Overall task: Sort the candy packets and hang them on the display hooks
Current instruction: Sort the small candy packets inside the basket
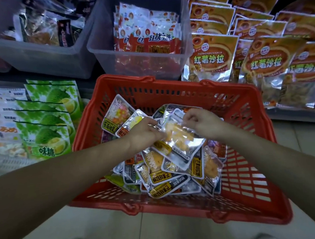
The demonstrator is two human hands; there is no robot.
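Candy packet (182,138), clear with orange pieces, is sitting atop the pile in the red basket (169,85), with both hands holding it. Left hand (144,133) is gripping its left edge; right hand (203,123) is pinching the far top edge. Long axis is running away from the person, with the dark label end nearest, so the right hand is probably leading the lift. Display hooks aren't showing. The basket's far wall and the clear bin (99,48) are standing ahead.

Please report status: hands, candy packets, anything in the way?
Left hand and right hand both pinch one clear packet of orange candy, above the red basket. Other packets loose in basket. Nothing blocks the hands.
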